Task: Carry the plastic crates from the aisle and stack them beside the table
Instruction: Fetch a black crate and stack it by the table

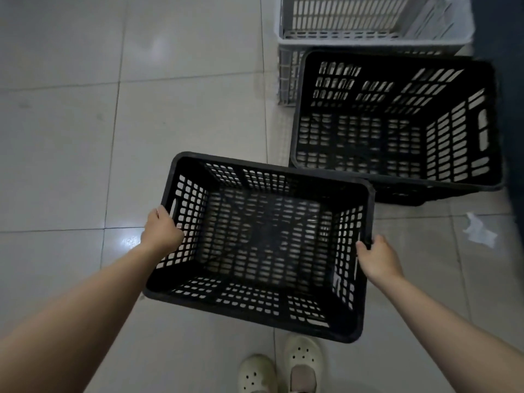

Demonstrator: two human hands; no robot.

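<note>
I hold a black slotted plastic crate [181, 163] level above the tiled floor, open side up and empty. My left hand [160, 231] grips its left short rim beside the handle slot. My right hand [377, 258] grips the right short rim. A second black crate [397, 56] stands on the floor ahead and to the right, empty, its near edge partly hidden behind the held crate's far right corner. Behind it stands a grey-white crate [368, 42], also empty.
A dark blue vertical surface [507, 38] runs along the right edge, right next to both floor crates. A crumpled white scrap [479, 231] lies on the floor at right. My feet in pale clogs [303, 361] are below the held crate. Glossy tiles [71, 137] spread to the left.
</note>
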